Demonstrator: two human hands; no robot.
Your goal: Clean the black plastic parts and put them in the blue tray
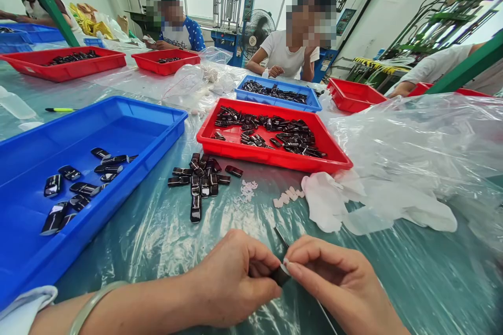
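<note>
Between the thumb and fingers of my left hand (236, 282) is a small dark piece (280, 275), mostly hidden by the fingertips. My right hand (341, 282) is closed in a pinch at the end of that piece, on a tiny white bit (285, 269). A thin dark metal rod (280, 237) passes behind the right fingers and comes out below the thumb; its kind is unclear. Just beyond my hands lie a pile of glossy black pieces (195, 184), a scatter of small white bits (247, 191) and several pale pink pads (288, 196).
A blue tray (153, 149) with several black pieces stands at left. Ahead are a red tray (271, 156) and a smaller blue tray (279, 102), both full of black pieces. White gloves (326, 204) and clear plastic sheeting (432, 141) lie at right. Other people sit across the table.
</note>
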